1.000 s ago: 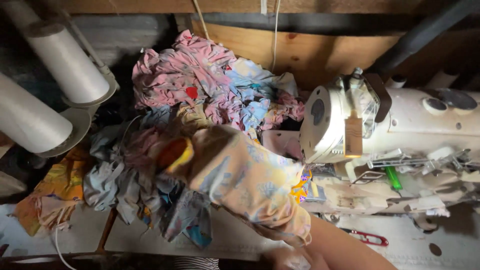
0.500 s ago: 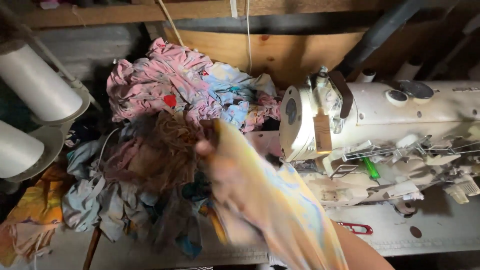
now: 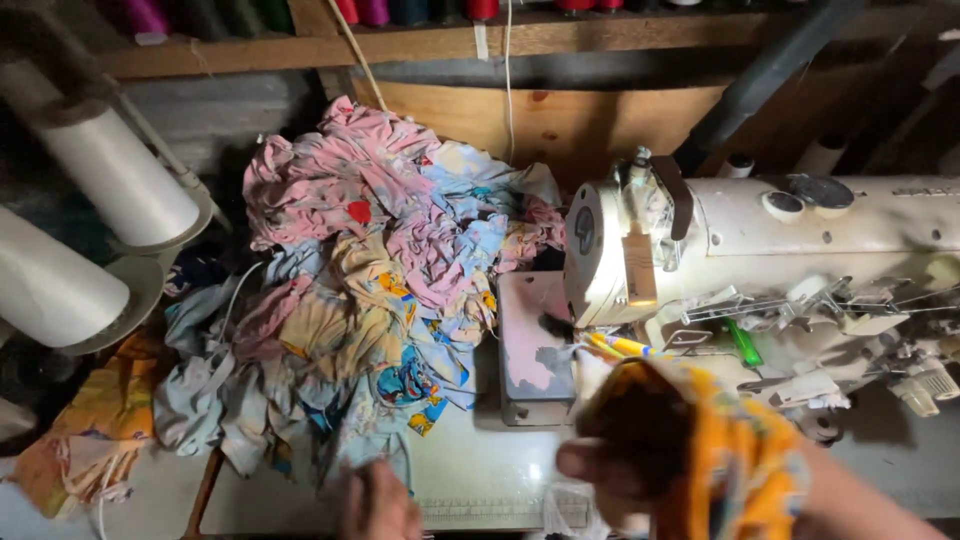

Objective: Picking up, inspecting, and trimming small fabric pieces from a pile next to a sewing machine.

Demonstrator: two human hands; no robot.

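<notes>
The right hand (image 3: 625, 470) is gripping an orange cloth (image 3: 730, 450) near the sewing machine (image 3: 760, 250) (blurred). The left hand (image 3: 380, 505) is hovering at the near edge beside the cloth pile (image 3: 370, 290); its grip cannot be told.

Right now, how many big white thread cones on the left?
2. One upper cone leans on its stand near the fabric pile; one lower cone sits at the frame's left edge. More may be out of frame.
</notes>
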